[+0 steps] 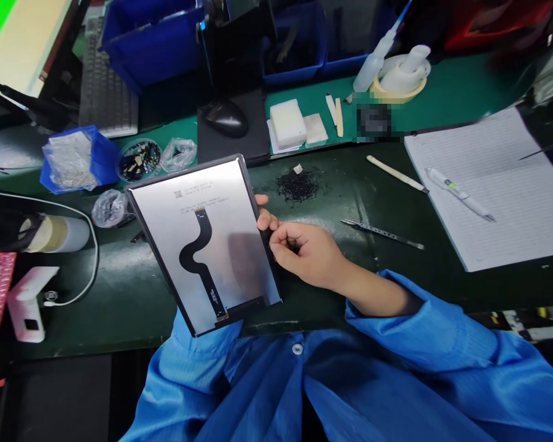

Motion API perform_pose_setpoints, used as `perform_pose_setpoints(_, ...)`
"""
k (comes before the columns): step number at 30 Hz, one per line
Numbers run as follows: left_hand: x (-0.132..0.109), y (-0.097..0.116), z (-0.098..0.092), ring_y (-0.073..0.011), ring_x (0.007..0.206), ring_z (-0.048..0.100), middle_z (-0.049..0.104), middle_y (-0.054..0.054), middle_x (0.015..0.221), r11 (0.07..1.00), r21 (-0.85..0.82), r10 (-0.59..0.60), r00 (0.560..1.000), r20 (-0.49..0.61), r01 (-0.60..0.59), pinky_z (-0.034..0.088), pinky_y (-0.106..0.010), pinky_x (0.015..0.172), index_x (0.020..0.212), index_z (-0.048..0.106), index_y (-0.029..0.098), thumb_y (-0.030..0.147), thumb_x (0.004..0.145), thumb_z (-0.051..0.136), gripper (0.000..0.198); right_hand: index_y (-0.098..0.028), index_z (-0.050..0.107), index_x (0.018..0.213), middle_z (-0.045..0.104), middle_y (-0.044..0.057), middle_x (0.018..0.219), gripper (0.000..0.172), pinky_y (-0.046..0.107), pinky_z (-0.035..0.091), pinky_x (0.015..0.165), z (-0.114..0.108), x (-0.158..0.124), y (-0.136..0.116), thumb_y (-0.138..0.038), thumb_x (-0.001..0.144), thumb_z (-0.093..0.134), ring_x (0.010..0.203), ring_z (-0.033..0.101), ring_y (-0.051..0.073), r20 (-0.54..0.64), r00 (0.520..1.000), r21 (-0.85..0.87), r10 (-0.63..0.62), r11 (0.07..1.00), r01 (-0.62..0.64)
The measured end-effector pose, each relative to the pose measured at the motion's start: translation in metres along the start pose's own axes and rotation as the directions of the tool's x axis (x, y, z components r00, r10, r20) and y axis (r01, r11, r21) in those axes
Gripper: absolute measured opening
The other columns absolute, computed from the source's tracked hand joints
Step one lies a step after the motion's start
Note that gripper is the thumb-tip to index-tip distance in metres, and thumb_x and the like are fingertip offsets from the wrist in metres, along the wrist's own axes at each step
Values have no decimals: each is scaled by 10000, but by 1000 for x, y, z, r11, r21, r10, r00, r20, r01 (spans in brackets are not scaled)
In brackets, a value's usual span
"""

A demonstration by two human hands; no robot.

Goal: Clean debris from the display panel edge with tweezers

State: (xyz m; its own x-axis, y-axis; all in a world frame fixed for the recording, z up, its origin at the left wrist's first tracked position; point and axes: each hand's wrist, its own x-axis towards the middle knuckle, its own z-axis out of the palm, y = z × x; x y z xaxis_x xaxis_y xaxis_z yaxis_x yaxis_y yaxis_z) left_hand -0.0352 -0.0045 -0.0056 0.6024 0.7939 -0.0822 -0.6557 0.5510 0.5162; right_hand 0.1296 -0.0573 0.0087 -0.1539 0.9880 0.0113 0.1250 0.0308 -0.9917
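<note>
A tablet-sized display panel [233,196] is tilted up in front of me, its silvery back facing me. A black S-shaped flex cable [198,252] runs down that back. My left hand [265,213] supports the panel from behind; only its fingertips show, wrapped round the right edge, and the rest is hidden. Against that same edge, my right hand [311,255] is closed in a pinch. Whatever lies between its thumb and finger is too small or hidden to make out.
Beyond the panel lies a pile of black scraps [297,184]. Metal tweezers [382,233], a white stick-like tool [396,174] and a pen [461,195] on a lined notebook [511,178] are to the right. A small blue bin [104,156] and white bracket [30,301] are left.
</note>
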Motion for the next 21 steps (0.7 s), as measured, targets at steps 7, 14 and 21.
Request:
perform_pose_setpoints(7, 0, 1, 11, -209, 828, 608, 562, -77, 860, 998, 7, 60, 996, 64, -60, 573, -342, 711, 1192, 690, 83, 781, 743, 547, 843, -199, 616, 795, 613, -19, 652, 101, 248, 407, 512, 0, 0, 3, -271, 864, 598, 526, 515, 104, -39, 996, -5, 83, 996, -84)
perform_pose_setpoints(14, -4, 4, 21, -226, 855, 584, 518, -86, 866, 998, 50, 28, 998, -56, -25, 545, -344, 651, 1179, 673, 111, 761, 848, 302, 819, -194, 633, 821, 662, 4, 689, 138, 264, 436, 544, 0, 0, 3, -300, 901, 595, 559, 566, 121, -66, 994, -57, 85, 994, -89)
perform_pose_setpoints(21, -3, 1, 25, -188, 801, 560, 513, -66, 825, 987, 158, 42, 989, -139, -20, 543, -321, 716, 1120, 697, 139, 734, 807, 492, 703, -189, 646, 786, 640, -8, 655, 127, 238, 402, 515, -1, 1, 1, -281, 871, 626, 531, 509, 97, -73, 994, -85, 76, 993, -82)
